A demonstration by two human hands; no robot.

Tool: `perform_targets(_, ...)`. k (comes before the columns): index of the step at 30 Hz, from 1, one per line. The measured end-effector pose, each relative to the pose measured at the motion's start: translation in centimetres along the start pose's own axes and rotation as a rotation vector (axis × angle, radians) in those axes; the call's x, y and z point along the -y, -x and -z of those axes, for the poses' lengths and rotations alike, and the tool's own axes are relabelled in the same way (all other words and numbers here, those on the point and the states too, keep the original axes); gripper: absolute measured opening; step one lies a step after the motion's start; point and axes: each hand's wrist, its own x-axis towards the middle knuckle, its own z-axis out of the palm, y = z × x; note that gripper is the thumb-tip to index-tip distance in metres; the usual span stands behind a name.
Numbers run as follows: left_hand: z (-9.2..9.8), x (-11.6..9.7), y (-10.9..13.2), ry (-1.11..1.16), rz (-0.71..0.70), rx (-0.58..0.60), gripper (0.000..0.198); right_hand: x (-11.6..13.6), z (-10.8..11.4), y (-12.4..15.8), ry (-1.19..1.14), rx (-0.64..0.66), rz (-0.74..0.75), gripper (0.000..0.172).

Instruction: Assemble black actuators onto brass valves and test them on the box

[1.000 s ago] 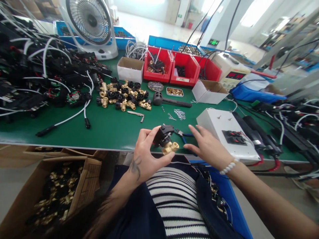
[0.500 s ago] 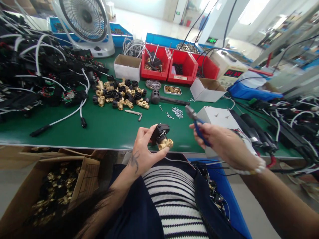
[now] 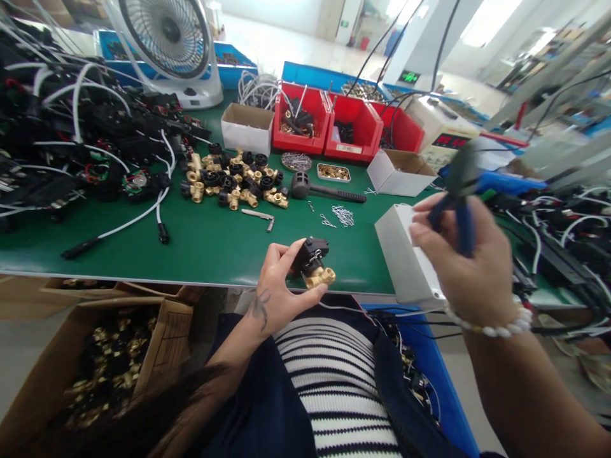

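Note:
Between the thumb and fingers of my left hand [image 3: 281, 286] is a brass valve with a black housing [image 3: 317, 264], held above the table's front edge. A small metal clip shows on the housing's side. My right hand [image 3: 470, 261] is raised over the white box with switches, closed around blue-handled pliers [image 3: 458, 203] whose jaws point up and are blurred. On the green table ahead lie a pile of hairpin clips [image 3: 342, 216], a hex key [image 3: 258, 218] and a black mallet [image 3: 327, 191].
Brass valve fittings [image 3: 236, 181] are heaped at the centre left, beside black cabled units [image 3: 138, 181]. Red bins [image 3: 353, 149], a white carton [image 3: 247, 137] and a fan [image 3: 167, 38] line the back. The white metal box [image 3: 398, 254] stands at the right front.
My right hand has swung right and up with the pliers, away from the valve, and turned the jaws upward. The left hand keeps hold of the valve in nearly the same place.

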Motion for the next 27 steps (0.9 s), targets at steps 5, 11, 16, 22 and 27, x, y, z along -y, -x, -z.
perform_targets(5, 0.0, 0.0, 0.0, -0.004, 0.001, 0.005, 0.073, -0.6, -1.0, 0.6, 0.047, 0.233, 0.022, 0.018)
perform_targets(11, 0.1, 0.0, 0.0, 0.011, -0.007, 0.013, 0.072, -0.5, -0.7, -0.1, 0.110, 0.082, 0.010, 0.017)
perform_targets(16, 0.1, 0.0, 0.0, -0.005, -0.019, 0.016, 0.071, -0.9, -1.8, 0.6, 0.107, 0.241, 0.026, 0.017)
perform_targets(22, 0.2, -0.2, 0.1, 0.011, 0.003, 0.024, 0.072, -2.2, -2.0, 0.8, 0.437, 0.476, -0.186, 0.021)
perform_targets(27, 0.1, -0.3, 0.0, -0.007, 0.010, 0.017, 0.071, -4.1, -2.5, 1.4, 0.734, 0.667, -0.034, 0.041)
